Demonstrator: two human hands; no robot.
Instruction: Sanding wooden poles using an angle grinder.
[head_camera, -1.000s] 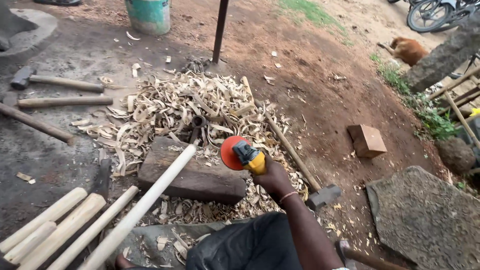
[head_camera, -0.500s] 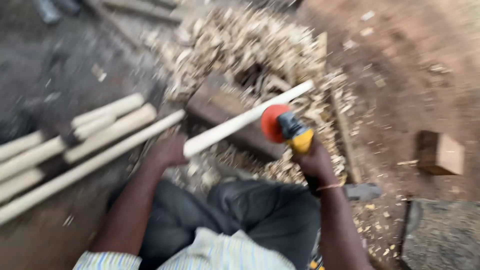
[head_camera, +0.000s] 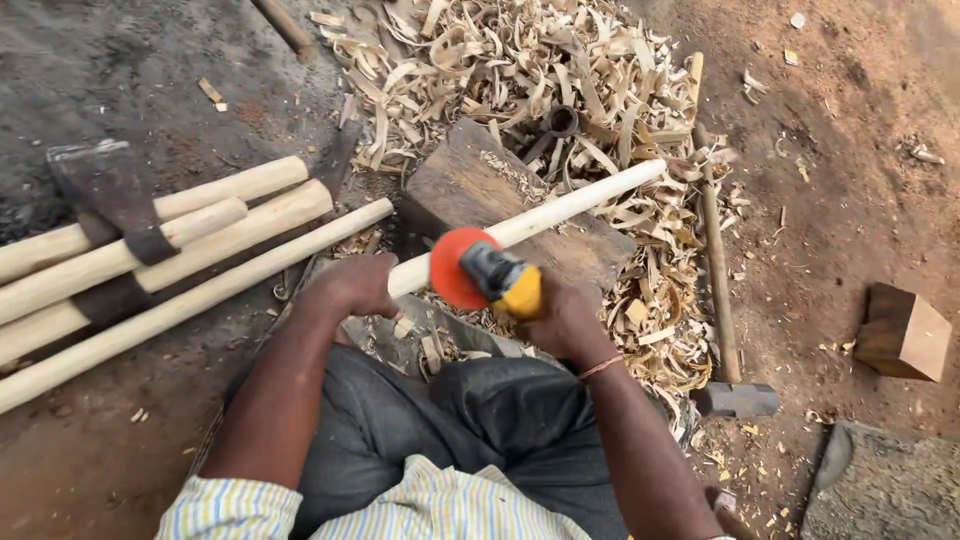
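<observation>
Since half a second ago: both hands sit in much the same grip, the grinder now closer against the pole, and the view is steadier and sharper.
Right hand (head_camera: 560, 322): closed around the yellow body of a grinder (head_camera: 490, 278), its orange disc facing left, at or just beside the pole.
Left hand (head_camera: 352, 285): wrapped around the pale wooden pole (head_camera: 560, 208), gripping its near part.
Pole: runs from the left hand up and right, resting across a dark wooden block (head_camera: 480, 190).
Step in hand: sanding the pole smooth, by my judgement; the next move calls for a firm left grip and a slow turn of the pole under the disc.
Beyond the hands: a heap of wood shavings (head_camera: 520, 70).
Left of the left hand: finished poles (head_camera: 200, 215) lying side by side, an axe head (head_camera: 105, 185) on them.
Right of the right hand: a sledgehammer (head_camera: 722, 300), then a small wooden block (head_camera: 903, 333).
Ground: bare reddish dirt, outdoors.
</observation>
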